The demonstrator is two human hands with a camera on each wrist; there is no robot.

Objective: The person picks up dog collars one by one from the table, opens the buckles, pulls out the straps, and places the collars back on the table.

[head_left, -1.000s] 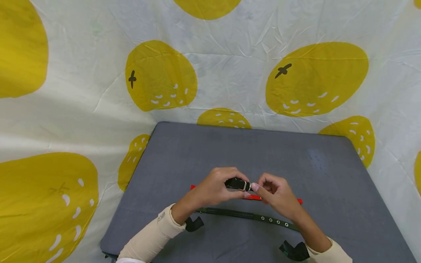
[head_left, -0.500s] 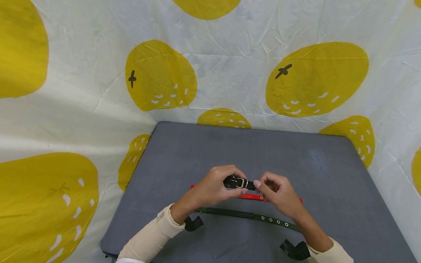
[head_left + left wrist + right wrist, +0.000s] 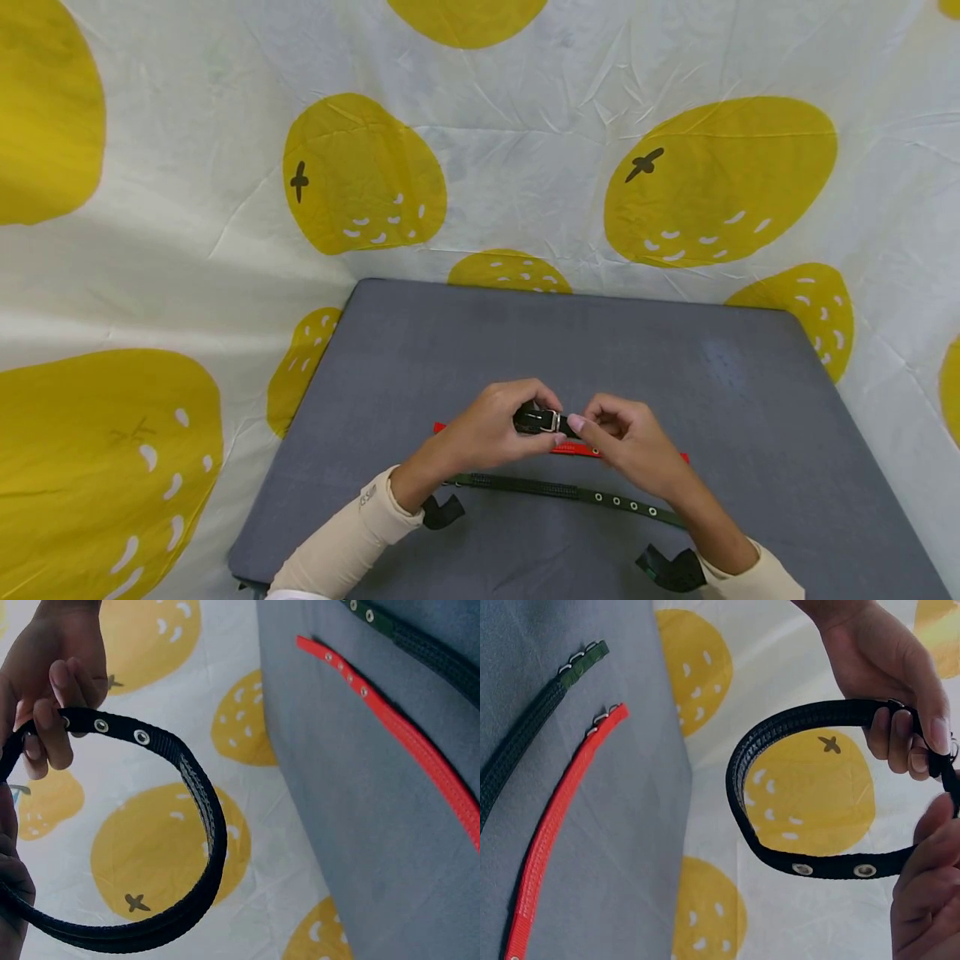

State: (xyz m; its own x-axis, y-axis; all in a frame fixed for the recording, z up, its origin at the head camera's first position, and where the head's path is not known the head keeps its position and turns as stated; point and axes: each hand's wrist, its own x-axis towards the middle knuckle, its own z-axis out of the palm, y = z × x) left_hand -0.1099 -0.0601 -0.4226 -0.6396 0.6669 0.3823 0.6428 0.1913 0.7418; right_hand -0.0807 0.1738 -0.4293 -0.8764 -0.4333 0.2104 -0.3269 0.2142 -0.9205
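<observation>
A black collar [image 3: 810,714] with metal eyelets is bent into a loop between both hands. In the head view, my left hand [image 3: 491,429] holds its buckle end, with the silver buckle [image 3: 553,422] just beyond the fingertips. My right hand [image 3: 630,437] pinches the eyelet end of the strap, close to the buckle. The left wrist view shows the right hand's fingers curled at the eyelet end, while the left hand is cut off at the edge. How far the strap tip passes through the buckle is hidden by fingers.
Below the hands, a red collar [image 3: 573,448] and a dark green collar [image 3: 540,486] with eyelets lie stretched out on the grey table [image 3: 465,342]. Behind the table hangs a white cloth [image 3: 525,183] printed with yellow fruit shapes. Black straps [image 3: 671,571] hang at the wrists.
Half a second ago the right hand drew the strap end a little to the right. Now it is back nearer the buckle, which has turned slightly. The collars on the table stay put.
</observation>
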